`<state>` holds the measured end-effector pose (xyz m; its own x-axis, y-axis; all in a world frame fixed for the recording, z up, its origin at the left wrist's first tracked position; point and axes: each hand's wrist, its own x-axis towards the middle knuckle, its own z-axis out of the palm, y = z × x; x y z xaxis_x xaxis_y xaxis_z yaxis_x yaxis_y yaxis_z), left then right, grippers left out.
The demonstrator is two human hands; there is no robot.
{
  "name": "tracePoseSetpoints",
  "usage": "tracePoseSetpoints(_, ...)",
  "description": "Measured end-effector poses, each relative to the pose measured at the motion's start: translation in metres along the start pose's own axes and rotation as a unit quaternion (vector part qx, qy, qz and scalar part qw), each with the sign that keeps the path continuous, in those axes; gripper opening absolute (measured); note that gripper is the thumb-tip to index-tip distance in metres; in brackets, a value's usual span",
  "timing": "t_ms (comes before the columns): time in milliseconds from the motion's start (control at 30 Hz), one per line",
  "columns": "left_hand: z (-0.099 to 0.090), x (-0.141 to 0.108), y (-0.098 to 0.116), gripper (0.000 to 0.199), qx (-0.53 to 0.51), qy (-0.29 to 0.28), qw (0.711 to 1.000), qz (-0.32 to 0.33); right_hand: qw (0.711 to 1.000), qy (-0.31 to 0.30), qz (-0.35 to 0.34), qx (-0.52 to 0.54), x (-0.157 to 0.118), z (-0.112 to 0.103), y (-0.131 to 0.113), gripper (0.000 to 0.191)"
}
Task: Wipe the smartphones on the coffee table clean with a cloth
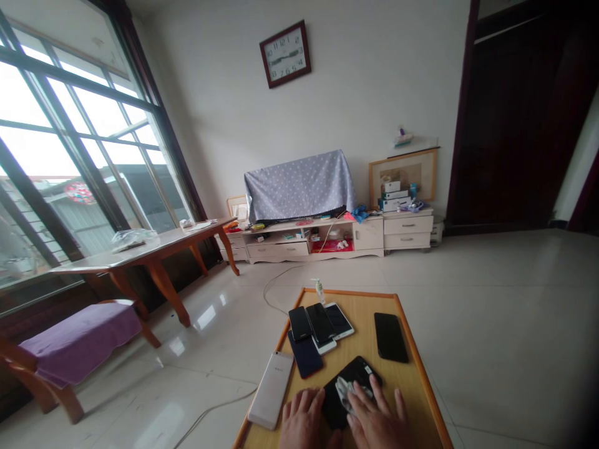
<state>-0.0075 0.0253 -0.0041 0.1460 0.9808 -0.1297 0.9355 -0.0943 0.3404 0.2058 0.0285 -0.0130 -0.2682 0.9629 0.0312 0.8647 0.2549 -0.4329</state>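
Observation:
A black tablet or large phone (334, 408) lies tilted near the front of the wooden table. My right hand (379, 415) rests over it with fingers spread, pressing a crumpled grey-white cloth (345, 393) on its surface. Beside its left edge is my left hand (302, 415), fingers bent and close together, the fingertips near the device; whether they grip it cannot be made out. A pale phone (271, 390) lies to the left. Farther back, several phones overlap, among them a dark blue one (305, 355) and a white-framed one (339, 319).
A black phone (391, 337) lies at the right of the wooden table (369, 305). A small pump bottle (319, 290) stands at its far edge. Beyond are a cabinet (369, 236) with a cloth-covered object (299, 187), and at left a long table (163, 238) and a chair (84, 340).

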Motion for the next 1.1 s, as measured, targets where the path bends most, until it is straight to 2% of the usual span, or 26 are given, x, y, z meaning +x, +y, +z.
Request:
tracePoseSetpoints(67, -0.003, -0.001, 0.002, 0.082, 0.006, -0.008, 1.000, -0.004, 0.999, 0.035, 0.032, -0.026, -0.001, -0.010, 0.012, 0.044)
tracePoseSetpoints(133, -0.004, -0.001, 0.004, 0.081, 0.010, -0.010, 1.000, -0.005, 0.997, 0.051, 0.040, -0.034, -0.001, -0.010, 0.020, 0.043)
tracePoseSetpoints(333, -0.003, 0.000, 0.002, 0.080, 0.017, -0.007, 1.000, 0.001, 0.999, 0.033, -0.031, 0.014, -0.002, 0.033, 0.020, 0.043)
tracePoseSetpoints(400, -0.002, 0.001, 0.002, 0.080, 0.018, -0.008, 1.000, -0.001, 0.999, 0.018, -0.045, 0.024, -0.003, 0.036, 0.020, 0.043)
tracePoseSetpoints(633, -0.007, 0.001, 0.008, 0.081, 0.028, -0.014, 0.999, -0.011, 0.997, 0.072, 0.022, -0.015, -0.006, -0.005, 0.034, 0.043)
tracePoseSetpoints(733, -0.011, 0.001, 0.011, 0.083, 0.029, -0.029, 0.999, -0.017, 0.997, 0.073, 0.000, -0.010, -0.004, 0.001, 0.035, 0.043)
tracePoseSetpoints(833, -0.013, -0.001, 0.013, 0.085, 0.030, -0.034, 0.999, -0.017, 0.997, 0.053, -0.054, 0.018, -0.002, 0.014, 0.032, 0.045)
tracePoseSetpoints(933, -0.015, -0.003, 0.016, 0.085, 0.031, -0.035, 0.999, -0.017, 0.992, 0.077, -0.097, 0.039, -0.003, 0.014, 0.028, 0.037)
tracePoseSetpoints(1100, -0.020, -0.009, 0.022, 0.079, 0.030, -0.019, 0.999, -0.014, 0.983, 0.158, -0.051, 0.082, -0.003, -0.007, 0.021, 0.027)
